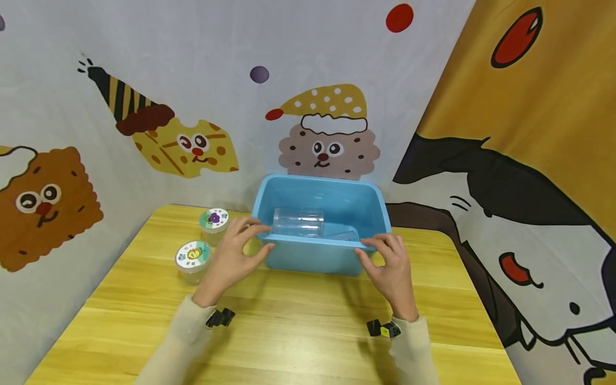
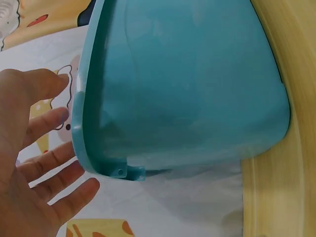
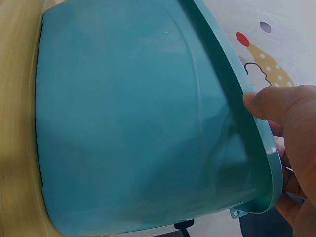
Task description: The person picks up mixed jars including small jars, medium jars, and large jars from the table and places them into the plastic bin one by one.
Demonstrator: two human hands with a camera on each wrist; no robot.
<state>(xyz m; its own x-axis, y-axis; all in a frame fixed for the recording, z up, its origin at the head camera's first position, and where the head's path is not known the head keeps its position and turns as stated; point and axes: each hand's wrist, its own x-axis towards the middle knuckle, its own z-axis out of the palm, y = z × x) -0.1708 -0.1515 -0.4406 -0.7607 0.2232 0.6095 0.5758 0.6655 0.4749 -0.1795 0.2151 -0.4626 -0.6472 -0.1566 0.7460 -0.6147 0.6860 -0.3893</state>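
Note:
A blue plastic bin [image 1: 313, 259] stands on the table against the printed cloth. Inside it lie a clear plastic cylinder [image 1: 298, 223] on its side and another clear piece [image 1: 344, 235], whose kind is hard to make out. My left hand [image 1: 236, 251] is at the bin's front left corner, its fingers spread beside the rim; the left wrist view shows nothing held in that hand [image 2: 34, 148]. At the front right corner, my right hand [image 1: 390, 264] pinches the rim, thumb outside and fingers behind it, as the right wrist view of the hand [image 3: 296, 133] shows.
Two clear tubs with printed lids, one with a purple flower [image 1: 214, 218] and one with a yellow sun [image 1: 193, 254], stand left of the bin near my left forearm. The wooden table [image 1: 289, 326] meets a cartoon-printed cloth [image 1: 207, 69] at the back.

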